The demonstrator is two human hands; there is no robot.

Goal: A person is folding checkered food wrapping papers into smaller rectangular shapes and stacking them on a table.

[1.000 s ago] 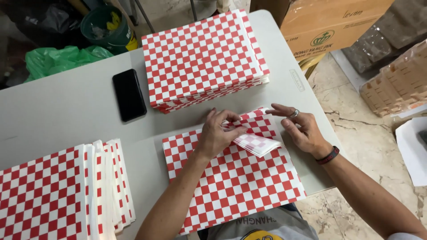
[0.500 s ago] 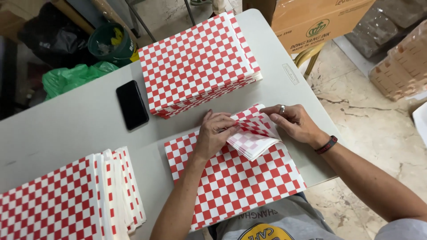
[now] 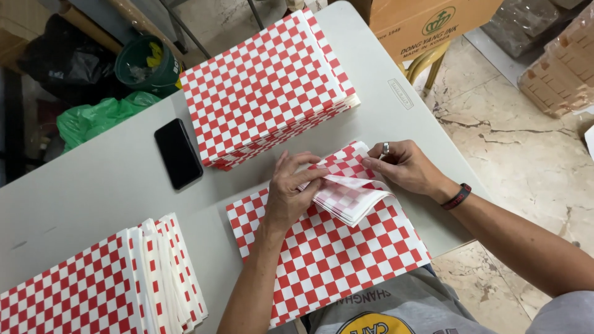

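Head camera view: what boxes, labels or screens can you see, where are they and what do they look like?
Cardboard box: beyond the table's far right corner, brown, green emblem and print.
Sticker label: table's right edge, small pale rectangle.
Phone: left of the checkered paper stack, black slab, screen dark.
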